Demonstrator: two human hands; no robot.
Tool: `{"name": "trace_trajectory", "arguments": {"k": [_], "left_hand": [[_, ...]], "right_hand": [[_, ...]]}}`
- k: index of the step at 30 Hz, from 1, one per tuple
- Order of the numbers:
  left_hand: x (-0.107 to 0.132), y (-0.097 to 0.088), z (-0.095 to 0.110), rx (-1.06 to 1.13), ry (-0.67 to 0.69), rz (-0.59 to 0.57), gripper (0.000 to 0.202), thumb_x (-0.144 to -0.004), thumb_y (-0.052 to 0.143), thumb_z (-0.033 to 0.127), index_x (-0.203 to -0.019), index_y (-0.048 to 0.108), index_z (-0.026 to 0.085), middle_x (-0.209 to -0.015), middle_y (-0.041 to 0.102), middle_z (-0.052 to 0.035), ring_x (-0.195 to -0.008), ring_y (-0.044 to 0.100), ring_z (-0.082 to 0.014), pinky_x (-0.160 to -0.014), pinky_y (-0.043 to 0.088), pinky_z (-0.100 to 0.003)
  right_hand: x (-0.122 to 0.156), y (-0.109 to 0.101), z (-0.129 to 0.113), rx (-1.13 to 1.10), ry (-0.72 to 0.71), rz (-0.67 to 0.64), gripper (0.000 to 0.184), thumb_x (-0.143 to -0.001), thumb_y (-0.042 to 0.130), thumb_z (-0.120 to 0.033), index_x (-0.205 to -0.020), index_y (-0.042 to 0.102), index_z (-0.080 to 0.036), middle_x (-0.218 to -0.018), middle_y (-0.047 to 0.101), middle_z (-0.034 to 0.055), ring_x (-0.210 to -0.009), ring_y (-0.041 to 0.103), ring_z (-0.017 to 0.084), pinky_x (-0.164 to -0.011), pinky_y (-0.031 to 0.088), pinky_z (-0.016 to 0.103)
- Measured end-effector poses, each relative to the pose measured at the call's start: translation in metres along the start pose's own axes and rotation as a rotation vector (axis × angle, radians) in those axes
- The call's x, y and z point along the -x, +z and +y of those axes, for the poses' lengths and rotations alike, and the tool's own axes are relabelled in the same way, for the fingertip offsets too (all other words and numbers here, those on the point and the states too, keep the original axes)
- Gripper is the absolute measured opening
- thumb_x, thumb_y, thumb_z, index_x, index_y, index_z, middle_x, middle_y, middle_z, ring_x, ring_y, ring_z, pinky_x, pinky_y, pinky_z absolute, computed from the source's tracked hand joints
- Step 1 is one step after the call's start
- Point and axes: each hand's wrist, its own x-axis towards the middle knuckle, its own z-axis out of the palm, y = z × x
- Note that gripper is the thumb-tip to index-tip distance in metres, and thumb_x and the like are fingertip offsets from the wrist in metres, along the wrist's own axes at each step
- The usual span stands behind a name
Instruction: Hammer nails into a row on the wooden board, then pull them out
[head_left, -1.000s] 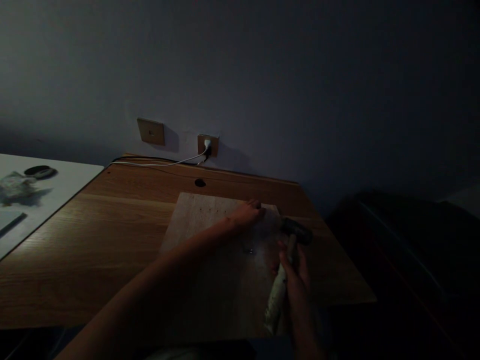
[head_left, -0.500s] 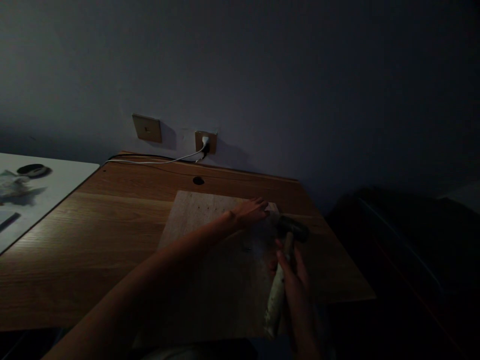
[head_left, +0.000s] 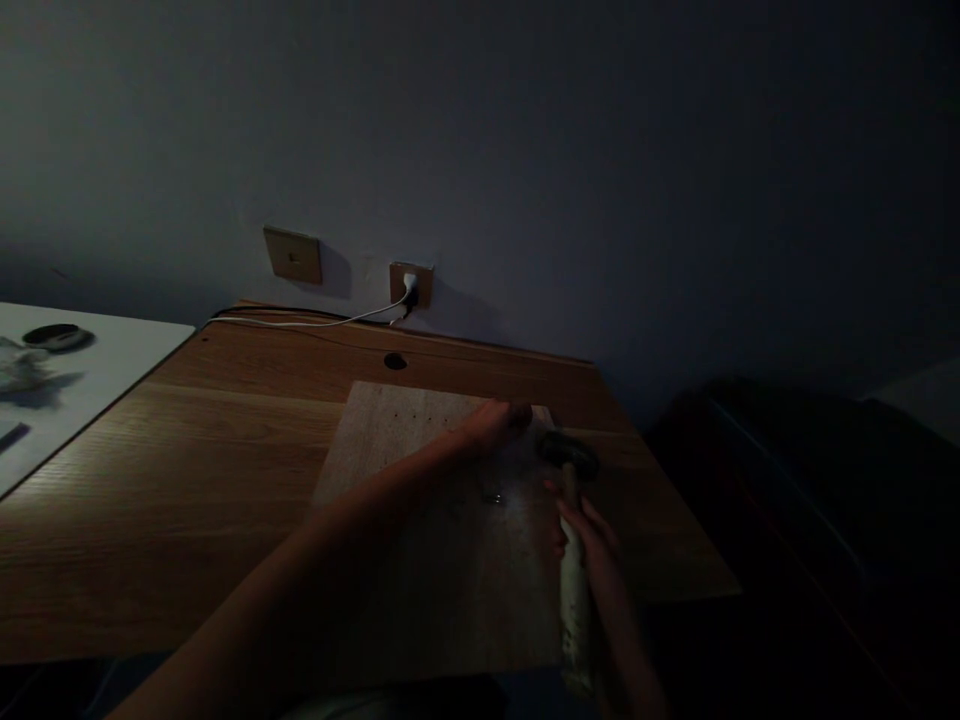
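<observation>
My right hand (head_left: pixel 589 535) is wrapped round the worn, pale handle of a hammer (head_left: pixel 574 600). The dark hammer head is raised just right of my left hand (head_left: pixel 496 425). That hand rests near the far right corner of a thin wooden board (head_left: pixel 375 445), its fingers curled together. Whatever they may pinch is hidden in shadow. A few small shiny metal pieces (head_left: pixel 493 497), perhaps nails, lie on the board below my left hand. Several small dark spots (head_left: pixel 414 416) form a row near the board's far edge; I cannot tell whether they are nail heads or holes.
The board lies on a wooden desk (head_left: pixel 225 450) with a round cable hole (head_left: pixel 395 361). Behind it, a white cable (head_left: pixel 315 323) runs to a wall socket (head_left: pixel 412 285). To the left is a white table (head_left: pixel 135 345) with a dark round object (head_left: pixel 56 337). The light is dim.
The hammer has shifted slightly left, its handle now more upright. My left fingers have curled in from a more stretched position. The small metal pieces show more clearly.
</observation>
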Motion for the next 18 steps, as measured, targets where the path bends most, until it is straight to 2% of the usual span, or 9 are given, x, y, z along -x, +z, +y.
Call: {"name": "trace_trajectory", "arguments": {"k": [3,6,9,11,12,14,16,18], "left_hand": [[0.001,-0.003,0.004,-0.003,-0.002,0.007,0.011,-0.087,0.059,0.016,-0.092,0.068,0.018,-0.093,0.073,-0.0025,-0.085,0.067,-0.0168,-0.078,0.048,-0.024],[0.003,-0.005,0.006,0.0,-0.025,0.017,0.016,-0.086,0.058,0.014,-0.098,0.068,0.018,-0.097,0.074,-0.0036,-0.09,0.068,-0.0178,-0.08,0.049,-0.024],[0.004,-0.006,0.007,0.048,-0.055,0.012,0.029,-0.084,0.058,0.011,-0.112,0.064,0.019,-0.101,0.076,-0.0033,-0.093,0.07,-0.0166,-0.082,0.05,-0.024],[0.004,-0.007,0.007,0.084,-0.068,0.004,0.035,-0.084,0.058,0.011,-0.118,0.062,0.019,-0.101,0.076,-0.003,-0.092,0.071,-0.0157,-0.082,0.051,-0.023],[0.004,-0.007,0.007,0.093,-0.075,0.005,0.036,-0.084,0.059,0.011,-0.119,0.061,0.019,-0.101,0.076,-0.003,-0.092,0.071,-0.0156,-0.083,0.051,-0.023],[0.004,-0.006,0.006,0.095,-0.087,0.009,0.036,-0.084,0.059,0.012,-0.119,0.061,0.019,-0.101,0.077,-0.0031,-0.093,0.071,-0.016,-0.084,0.051,-0.024],[0.003,-0.004,0.004,0.086,-0.093,0.011,0.036,-0.085,0.06,0.012,-0.12,0.061,0.02,-0.101,0.077,-0.0027,-0.094,0.071,-0.0163,-0.085,0.052,-0.024],[0.002,-0.003,0.002,0.071,-0.097,0.018,0.037,-0.084,0.061,0.012,-0.12,0.061,0.02,-0.102,0.077,-0.0025,-0.095,0.071,-0.0165,-0.085,0.052,-0.025]], "right_hand": [[-0.014,-0.006,-0.005,-0.007,0.001,-0.081,0.054,-0.059,0.077,-0.047,-0.103,0.072,-0.016,-0.046,0.044,-0.0085,-0.04,0.037,0.01,-0.04,0.026,0.022],[-0.022,-0.003,-0.013,0.029,-0.117,-0.033,0.057,-0.06,0.077,-0.045,-0.108,0.07,-0.016,-0.046,0.045,-0.0085,-0.041,0.04,0.011,-0.04,0.028,0.022],[-0.028,0.005,-0.019,0.031,-0.222,0.017,0.073,-0.06,0.079,-0.04,-0.129,0.064,-0.02,-0.065,0.061,-0.0049,-0.046,0.046,0.011,-0.043,0.036,0.024],[-0.031,0.009,-0.019,0.0,-0.237,-0.007,0.083,-0.058,0.081,-0.036,-0.137,0.059,-0.024,-0.086,0.069,-0.0013,-0.049,0.049,0.01,-0.044,0.039,0.024],[-0.032,0.01,-0.018,-0.01,-0.234,-0.028,0.085,-0.058,0.081,-0.035,-0.139,0.058,-0.024,-0.088,0.069,-0.0006,-0.049,0.049,0.01,-0.043,0.039,0.024],[-0.033,0.012,-0.014,-0.005,-0.225,-0.075,0.083,-0.06,0.08,-0.038,-0.138,0.059,-0.021,-0.071,0.064,-0.0029,-0.045,0.045,0.01,-0.041,0.035,0.023],[-0.032,0.012,-0.01,0.014,-0.233,-0.106,0.077,-0.064,0.078,-0.041,-0.136,0.061,-0.017,-0.055,0.052,-0.0069,-0.042,0.041,0.01,-0.039,0.031,0.022],[-0.029,0.012,-0.009,0.026,-0.252,-0.101,0.075,-0.066,0.078,-0.043,-0.135,0.061,-0.017,-0.052,0.048,-0.0079,-0.042,0.039,0.01,-0.038,0.03,0.022]]}}
